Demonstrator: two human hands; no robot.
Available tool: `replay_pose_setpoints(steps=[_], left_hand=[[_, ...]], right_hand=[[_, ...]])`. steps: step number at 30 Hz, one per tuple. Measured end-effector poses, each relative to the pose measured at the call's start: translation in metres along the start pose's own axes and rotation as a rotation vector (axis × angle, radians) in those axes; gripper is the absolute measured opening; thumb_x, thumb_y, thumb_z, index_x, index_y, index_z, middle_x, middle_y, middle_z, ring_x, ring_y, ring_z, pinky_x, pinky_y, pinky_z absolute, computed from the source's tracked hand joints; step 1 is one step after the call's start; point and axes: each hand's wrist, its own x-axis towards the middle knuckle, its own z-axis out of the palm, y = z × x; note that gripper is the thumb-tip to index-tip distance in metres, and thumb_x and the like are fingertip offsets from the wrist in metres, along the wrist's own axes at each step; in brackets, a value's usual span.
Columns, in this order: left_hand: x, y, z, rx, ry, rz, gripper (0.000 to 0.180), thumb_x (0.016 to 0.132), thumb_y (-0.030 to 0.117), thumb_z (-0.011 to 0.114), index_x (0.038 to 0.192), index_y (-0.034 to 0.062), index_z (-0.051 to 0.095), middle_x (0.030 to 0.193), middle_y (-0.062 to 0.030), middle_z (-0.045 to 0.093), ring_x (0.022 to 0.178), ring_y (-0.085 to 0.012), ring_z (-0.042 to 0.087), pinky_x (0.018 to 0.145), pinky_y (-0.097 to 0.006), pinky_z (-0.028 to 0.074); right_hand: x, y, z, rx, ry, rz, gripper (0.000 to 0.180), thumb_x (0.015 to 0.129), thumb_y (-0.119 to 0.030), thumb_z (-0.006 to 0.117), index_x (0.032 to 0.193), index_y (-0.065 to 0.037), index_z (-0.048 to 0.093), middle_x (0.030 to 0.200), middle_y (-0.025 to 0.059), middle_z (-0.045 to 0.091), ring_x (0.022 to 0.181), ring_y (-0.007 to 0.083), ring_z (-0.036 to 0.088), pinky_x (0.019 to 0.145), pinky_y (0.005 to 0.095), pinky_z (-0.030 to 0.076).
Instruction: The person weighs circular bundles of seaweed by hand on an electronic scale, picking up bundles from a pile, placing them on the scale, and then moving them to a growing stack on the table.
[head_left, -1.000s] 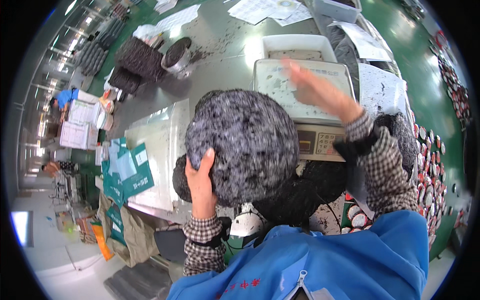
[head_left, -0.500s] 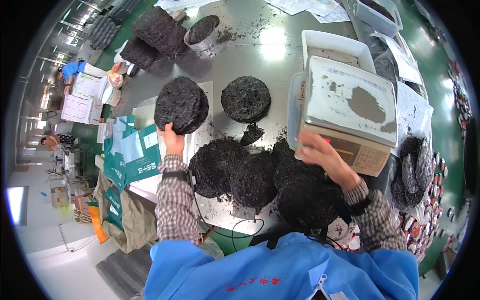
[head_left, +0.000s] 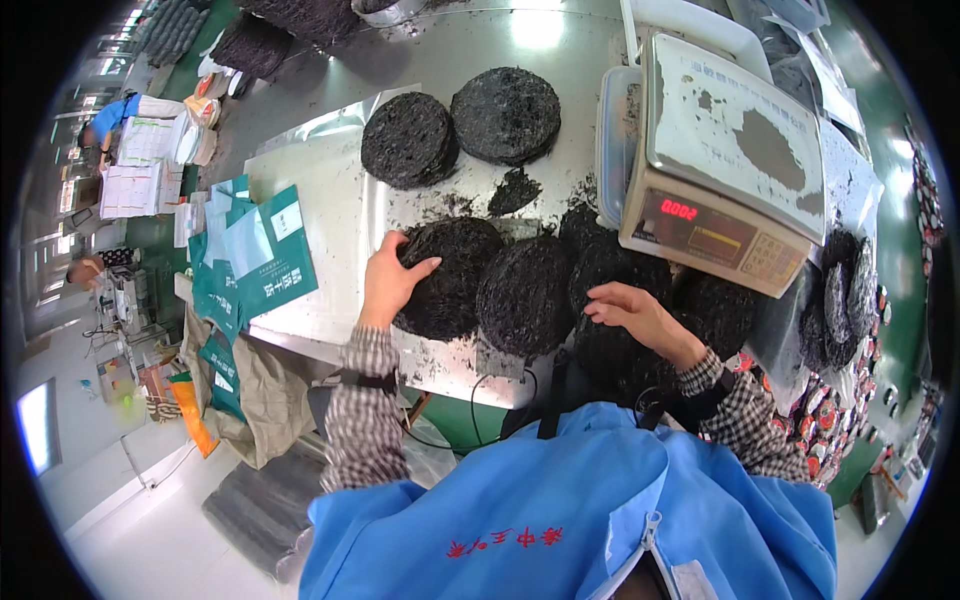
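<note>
Parted wide, the grip of the left hand (head_left: 388,288) spans the left rim of a dark shaggy disc (head_left: 455,280), thumb and fingers well apart; whether it bears any weight cannot be told. Loosely bent fingers shape the grip of the right hand (head_left: 648,318), over a dark pile (head_left: 618,268), with nothing visible in it; contact there is unclear.

The shaggy disc lies near the front edge of the worktop (head_left: 330,90). To its left, a pale sheet (head_left: 335,205) gives room as far as the green packets (head_left: 270,255). On its right, a middle disc (head_left: 522,300) sits tight beside it, so room there is slight. Farther back are a small clump (head_left: 515,193), a far-left disc (head_left: 405,140) and a far-right disc (head_left: 508,115); the scale (head_left: 725,150) bounds the right.

Roughly round, the shaggy disc shows no clear long axis across its face, which is turned upward; any slight tilt is hard to judge.
</note>
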Motion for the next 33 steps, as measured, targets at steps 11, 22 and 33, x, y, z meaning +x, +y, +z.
replay_pose_setpoints(steps=[11,22,33], left_hand=[[-0.193,0.265,0.083,-0.27,0.21,0.714,0.067,0.073,0.031,0.083,0.117,-0.0018,0.043,0.146,-0.035,0.033,0.137,-0.0468,0.034,0.109,-0.056,0.031],[-0.193,0.356,0.104,-0.504,-0.321,0.848,0.056,0.087,0.026,0.068,0.133,-0.0025,0.053,0.145,-0.0229,0.043,0.135,-0.0338,0.043,0.108,-0.039,0.039],[-0.144,0.35,0.101,-1.822,0.03,0.24,0.045,0.104,0.032,0.042,0.139,0.0044,0.042,0.134,-0.0106,0.054,0.122,-0.027,0.054,0.105,-0.046,0.044]], right_hand=[[-0.118,-0.041,0.002,0.863,-0.232,-0.482,0.076,0.092,-0.053,0.055,0.148,-0.008,0.032,0.149,0.0127,0.041,0.135,0.029,0.041,0.114,0.0457,0.032],[-0.221,0.035,-0.08,0.876,0.115,-0.729,0.045,0.099,-0.017,0.048,0.14,-0.001,0.042,0.14,0.0131,0.051,0.126,0.0263,0.052,0.108,0.0423,0.042],[-0.206,0.067,-0.143,1.272,-0.033,-0.901,0.044,0.096,-0.031,0.051,0.131,-0.005,0.056,0.134,0.0097,0.058,0.125,0.0282,0.051,0.11,0.0459,0.035]])
